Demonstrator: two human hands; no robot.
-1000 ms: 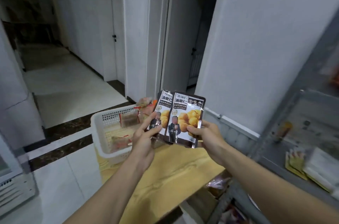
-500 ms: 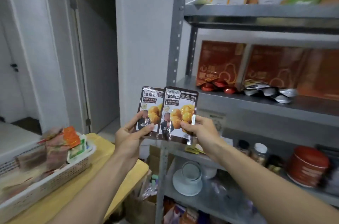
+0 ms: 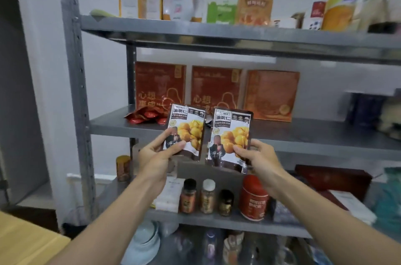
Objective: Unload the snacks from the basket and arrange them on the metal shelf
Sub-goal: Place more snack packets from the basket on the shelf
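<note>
The left hand [image 3: 156, 156] pinches the lower corner of one snack packet [image 3: 186, 128], thumb across its front, and the right hand [image 3: 258, 156] grips the lower right edge of a second packet [image 3: 231, 134] likewise. Both packets are upright side by side with a narrow gap between, held in the air before the middle tier of the metal shelf [image 3: 303, 134]. Three red boxes [image 3: 160, 84] stand at the back of that tier, small red wrappers [image 3: 145, 116] lie at its left, and jars [image 3: 188, 196] sit on the tier below.
</note>
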